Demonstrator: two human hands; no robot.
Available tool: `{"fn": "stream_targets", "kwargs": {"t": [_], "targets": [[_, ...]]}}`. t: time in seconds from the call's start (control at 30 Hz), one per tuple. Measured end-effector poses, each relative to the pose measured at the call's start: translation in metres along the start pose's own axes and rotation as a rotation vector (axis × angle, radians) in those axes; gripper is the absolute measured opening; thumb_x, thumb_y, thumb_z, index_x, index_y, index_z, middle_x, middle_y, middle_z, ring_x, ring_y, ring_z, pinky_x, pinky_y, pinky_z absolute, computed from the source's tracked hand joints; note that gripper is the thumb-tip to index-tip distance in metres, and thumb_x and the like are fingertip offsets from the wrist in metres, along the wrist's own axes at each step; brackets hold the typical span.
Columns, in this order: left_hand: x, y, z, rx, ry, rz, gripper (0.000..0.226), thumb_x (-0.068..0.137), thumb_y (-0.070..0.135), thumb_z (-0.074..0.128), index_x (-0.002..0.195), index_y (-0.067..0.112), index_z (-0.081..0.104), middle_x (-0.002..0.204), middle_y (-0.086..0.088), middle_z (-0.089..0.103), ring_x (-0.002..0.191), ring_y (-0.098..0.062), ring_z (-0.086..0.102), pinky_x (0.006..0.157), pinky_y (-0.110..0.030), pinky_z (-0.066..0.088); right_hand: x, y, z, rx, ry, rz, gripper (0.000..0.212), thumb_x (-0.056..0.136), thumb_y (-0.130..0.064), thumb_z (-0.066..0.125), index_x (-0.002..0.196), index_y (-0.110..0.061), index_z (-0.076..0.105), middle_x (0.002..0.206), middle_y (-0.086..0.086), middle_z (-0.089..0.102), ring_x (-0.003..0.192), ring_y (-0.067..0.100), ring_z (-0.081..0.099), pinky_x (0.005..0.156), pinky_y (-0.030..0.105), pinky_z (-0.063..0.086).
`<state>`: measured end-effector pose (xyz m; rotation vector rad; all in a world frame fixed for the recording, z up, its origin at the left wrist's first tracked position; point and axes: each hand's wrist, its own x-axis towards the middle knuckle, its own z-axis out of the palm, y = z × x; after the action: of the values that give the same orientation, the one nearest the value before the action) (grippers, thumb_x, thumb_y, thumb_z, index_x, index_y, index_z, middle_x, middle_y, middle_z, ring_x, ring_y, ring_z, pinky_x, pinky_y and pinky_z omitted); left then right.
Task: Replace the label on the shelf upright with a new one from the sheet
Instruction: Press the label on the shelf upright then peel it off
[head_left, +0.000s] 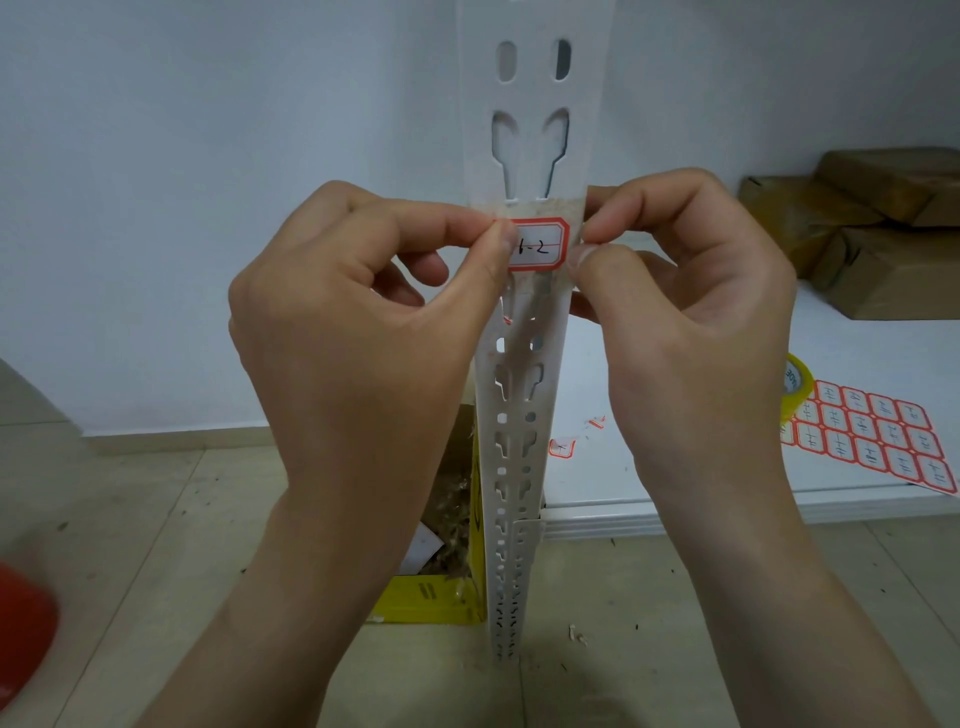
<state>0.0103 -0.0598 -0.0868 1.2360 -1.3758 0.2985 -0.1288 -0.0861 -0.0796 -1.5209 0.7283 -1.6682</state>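
Observation:
A white slotted shelf upright (524, 395) runs down the middle of the view. A red-bordered white label (540, 245) marked "1-2" lies across it under a strip of clear tape. My left hand (374, 312) pinches the label's left end between thumb and forefinger. My right hand (685, 301) pinches the tape at the upright's right edge, thumb and forefinger together. The sheet of red-bordered labels (878, 441) lies on the white shelf board (675, 499) at the right.
A yellow roll of tape (797, 387) stands beside the sheet. A peeled label (562, 448) and red scraps lie on the board. Brown wrapped parcels (872, 228) are stacked far right. A yellow box (441, 571) stands on the tiled floor, a red object (21, 623) at the left edge.

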Motion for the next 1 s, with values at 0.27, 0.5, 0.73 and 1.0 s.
{"fn": "stream_targets", "kwargs": {"t": [0.27,0.5,0.73,1.0], "targets": [[-0.0043,0.0034,0.0042,0.024,0.05,-0.002,0.008,0.097,0.036,0.076,0.094,0.029,0.075,0.079,0.008,0.063,0.066,-0.004,0.056,0.068,-0.004,0.042,0.0004,0.0006,0.0001,0.028,-0.009,-0.008,0.022,0.089,0.009,0.061,0.085,-0.013,0.059,0.103,0.007,0.074,0.076,0.011,0.077,0.063,0.024,0.06],[-0.0046,0.0006,0.0048,0.038,0.091,0.042,0.016,0.098,0.031,0.078,0.09,0.017,0.078,0.077,0.008,0.06,0.064,-0.008,0.051,0.066,-0.008,0.045,-0.0002,-0.0006,-0.0002,0.004,-0.007,-0.006,0.02,0.091,0.008,0.061,0.086,-0.011,0.06,0.102,0.005,0.074,0.079,0.01,0.078,0.063,0.022,0.06],[0.0029,-0.0025,-0.0042,-0.057,-0.053,0.026,0.012,0.097,0.038,0.077,0.092,0.028,0.073,0.077,0.035,0.052,0.08,0.019,0.06,0.071,0.004,0.043,0.0001,-0.0002,-0.0003,0.001,-0.003,-0.008,0.02,0.091,0.009,0.061,0.086,-0.011,0.06,0.1,0.002,0.074,0.079,0.012,0.078,0.062,0.023,0.061],[0.0018,-0.0037,-0.0009,-0.081,-0.025,-0.01,0.012,0.094,0.031,0.08,0.092,0.02,0.079,0.077,0.031,0.056,0.077,0.018,0.061,0.069,0.004,0.043,0.0006,0.0002,-0.0002,0.009,-0.005,-0.015,0.022,0.09,0.009,0.06,0.085,-0.012,0.059,0.099,0.002,0.075,0.077,0.014,0.078,0.063,0.029,0.064]]}}
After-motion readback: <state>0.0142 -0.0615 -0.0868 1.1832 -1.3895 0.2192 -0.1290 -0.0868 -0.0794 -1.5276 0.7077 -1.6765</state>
